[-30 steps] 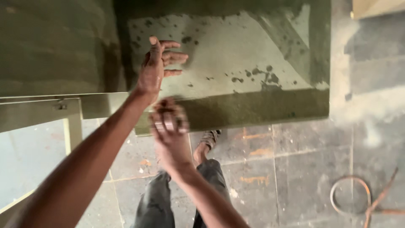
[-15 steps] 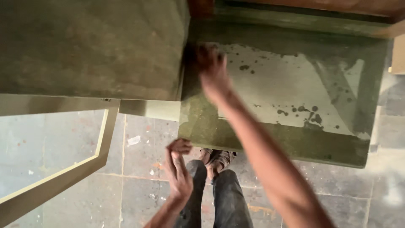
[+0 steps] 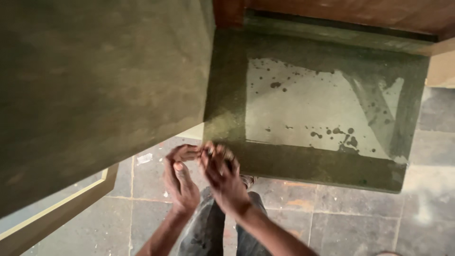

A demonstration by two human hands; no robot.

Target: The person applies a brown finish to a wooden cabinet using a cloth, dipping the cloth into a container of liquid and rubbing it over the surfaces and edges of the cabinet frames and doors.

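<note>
Both hands meet just below the near edge of a green-painted panel, fingers curled around something too blurred to name.

The left hand [image 3: 181,182] is cupped, palm up, fingers bent inward; the right hand [image 3: 222,178] curls over it from the side, fingertips touching the left's. Whether they pinch a small thing between them I cannot tell. Just above the fingertips runs the dark green border of the green panel [image 3: 322,114], whose pale middle looks patchy, speckled with dark spots and unevenly coated, with a lighter streak toward its far corner. To the left of the hands a second green slab [image 3: 95,85] looms close. As a judgement: the coat may be wet, so a knuckle brushing the near border could smear it, and anything small held in such a loose grip could slip onto the stone tile floor [image 3: 341,223] beneath.
</note>
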